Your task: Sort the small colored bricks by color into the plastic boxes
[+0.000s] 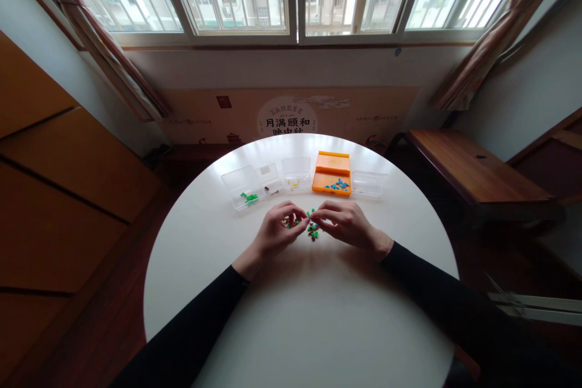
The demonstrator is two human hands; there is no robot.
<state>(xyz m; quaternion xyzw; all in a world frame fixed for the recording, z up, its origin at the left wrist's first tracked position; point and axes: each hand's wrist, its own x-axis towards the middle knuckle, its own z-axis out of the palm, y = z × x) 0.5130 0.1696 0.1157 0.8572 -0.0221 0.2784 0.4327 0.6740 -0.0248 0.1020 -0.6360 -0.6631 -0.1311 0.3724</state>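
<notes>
On the round white table (300, 315) lies a small heap of tiny coloured pieces (311, 230), green, red and yellow. My left hand (277, 231) rests at its left side, fingers curled over a few pieces. My right hand (346, 223) is at the heap's right side, with thumb and forefinger pinched on a small green piece (310, 214). The two hands nearly meet above the heap. What lies under the left fingers is hidden.
Behind the hands stand a clear box with green pieces (245, 189), a clear box with a yellow piece (296, 173), an open orange box with blue pieces (332, 174) and a clear lid (369, 184). A dark wooden bench (473, 170) stands right of the table.
</notes>
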